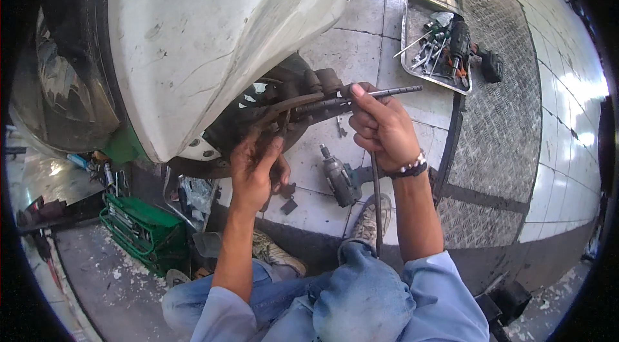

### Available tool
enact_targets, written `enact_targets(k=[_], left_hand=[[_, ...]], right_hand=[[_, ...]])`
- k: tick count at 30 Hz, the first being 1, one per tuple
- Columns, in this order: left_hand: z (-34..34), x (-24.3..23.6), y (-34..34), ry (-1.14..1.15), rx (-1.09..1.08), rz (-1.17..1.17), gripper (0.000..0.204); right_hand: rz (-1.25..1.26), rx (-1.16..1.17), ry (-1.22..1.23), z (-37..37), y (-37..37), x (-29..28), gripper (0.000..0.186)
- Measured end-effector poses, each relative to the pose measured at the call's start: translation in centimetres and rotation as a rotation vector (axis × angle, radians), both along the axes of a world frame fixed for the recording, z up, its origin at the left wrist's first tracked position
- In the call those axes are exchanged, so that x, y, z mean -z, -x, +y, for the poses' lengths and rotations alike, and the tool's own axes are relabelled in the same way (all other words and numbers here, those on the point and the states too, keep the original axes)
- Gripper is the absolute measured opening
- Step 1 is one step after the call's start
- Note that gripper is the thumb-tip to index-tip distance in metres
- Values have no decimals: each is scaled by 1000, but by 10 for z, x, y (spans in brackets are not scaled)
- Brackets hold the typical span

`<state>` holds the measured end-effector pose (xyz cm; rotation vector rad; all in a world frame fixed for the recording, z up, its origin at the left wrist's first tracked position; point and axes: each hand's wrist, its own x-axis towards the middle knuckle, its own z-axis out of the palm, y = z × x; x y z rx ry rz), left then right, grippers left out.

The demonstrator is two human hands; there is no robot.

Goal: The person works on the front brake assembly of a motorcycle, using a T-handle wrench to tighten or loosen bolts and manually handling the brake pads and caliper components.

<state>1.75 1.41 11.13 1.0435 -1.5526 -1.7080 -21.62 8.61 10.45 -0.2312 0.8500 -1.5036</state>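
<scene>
My left hand (pixel 250 171) is closed round a rusty, curved metal part (pixel 274 111) beneath a white vehicle panel (pixel 213 32). My right hand (pixel 383 126) pinches a thin grey metal rod (pixel 403 90) between thumb and forefinger. That rod lies roughly level, alongside dark, greasy parts (pixel 329 80) of the vehicle's underside. A long dark bar (pixel 377 206) hangs down below my right hand toward my knee; whether the curled fingers grip it I cannot tell. On the floor between my arms lies a cordless impact wrench (pixel 340 179) with a socket on its tip.
A metal tray (pixel 418 8) at upper right holds wrenches and a cordless drill (pixel 459 42). A textured metal plate (pixel 500 103) covers the floor there. Lower left stands a green toolbox (pixel 171 232). Small dark pieces (pixel 289 205) lie near my shoes (pixel 277 253).
</scene>
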Motion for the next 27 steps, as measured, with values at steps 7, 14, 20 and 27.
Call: enact_targets(k=[7, 14, 20, 27], left_hand=[[3, -10, -5, -42, -25, -54, 37], [5, -17, -4, -95, -88, -21, 32], [-1, -22, -8, -140, -9, -30, 22], [1, -15, -8, -296, -33, 78, 34]], right_hand=[[40, 156, -21, 6, -22, -12, 21], [68, 250, -62, 8, -33, -16, 23], [208, 257, -53, 18, -42, -8, 38], [-11, 2, 225, 49, -38, 8, 68]])
